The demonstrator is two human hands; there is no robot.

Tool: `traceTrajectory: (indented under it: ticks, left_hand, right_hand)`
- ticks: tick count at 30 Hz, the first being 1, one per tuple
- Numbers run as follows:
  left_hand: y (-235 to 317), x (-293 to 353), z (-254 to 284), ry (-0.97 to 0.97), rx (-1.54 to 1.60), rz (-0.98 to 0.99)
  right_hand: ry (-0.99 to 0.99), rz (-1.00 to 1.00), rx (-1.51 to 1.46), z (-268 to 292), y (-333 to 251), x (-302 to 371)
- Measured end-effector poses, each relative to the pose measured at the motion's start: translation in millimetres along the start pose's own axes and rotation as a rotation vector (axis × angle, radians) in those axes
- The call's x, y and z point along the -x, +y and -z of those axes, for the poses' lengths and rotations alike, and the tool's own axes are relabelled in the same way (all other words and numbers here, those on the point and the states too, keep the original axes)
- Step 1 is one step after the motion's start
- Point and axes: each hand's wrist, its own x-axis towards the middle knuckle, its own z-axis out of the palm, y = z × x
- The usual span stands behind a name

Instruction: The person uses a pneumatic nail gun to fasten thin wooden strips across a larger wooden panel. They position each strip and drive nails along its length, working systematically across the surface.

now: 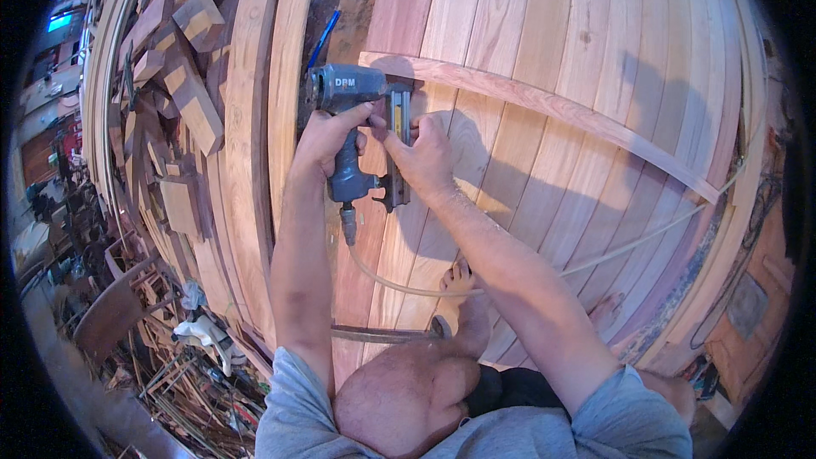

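Observation:
A grey-blue pneumatic nail gun [347,177] is held above the wooden planks [552,17], with its magazine [397,195] on the right side. My left hand [321,143] is closed around the top of its handle, thumb pointing toward the magazine. My right hand [427,157] pinches the magazine from the other side, its fingers partly hidden behind the rail. The thumbs nearly meet. A pale air hose [408,291] leads from the fitting under the handle off to the right. Just beyond the gun, a curved wooden batten [552,100] crosses the planks.
Stacked offcuts [191,89] and long boards [251,119] line the left. A blue pen [325,38] lies beyond the gun. Near my knee rests a dark long-handled tool [374,335]. My bare foot [457,279] stands on the planks. Scrap wood [178,382] is heaped at lower left.

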Motion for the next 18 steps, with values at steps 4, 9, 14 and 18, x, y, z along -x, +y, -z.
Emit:
traceTrajectory:
  ticks: [4, 9, 14, 18]
  left_hand:
    - [1.2, 6.1, 1.9, 0.049, -0.061, 0.024]
    - [-13.7, 38.4, -17.9, -0.204, 0.411, 0.144]
    - [-18.2, 73.3, 4.2, -0.227, 0.687, 0.088]
    - [-36.2, 71.0, 15.6, -0.316, 0.929, 0.051]
  right_hand:
    - [-0.071, 0.002, -0.096, 9.1, -12.7, 2.8]
    - [-0.170, 0.190, 0.235, 151.6, 49.0, 37.1]
    - [-0.442, 0.344, 0.901, 394.0, 143.8, 90.4]
    - [-0.564, -0.237, 1.261, 559.5, 143.1, 188.7]
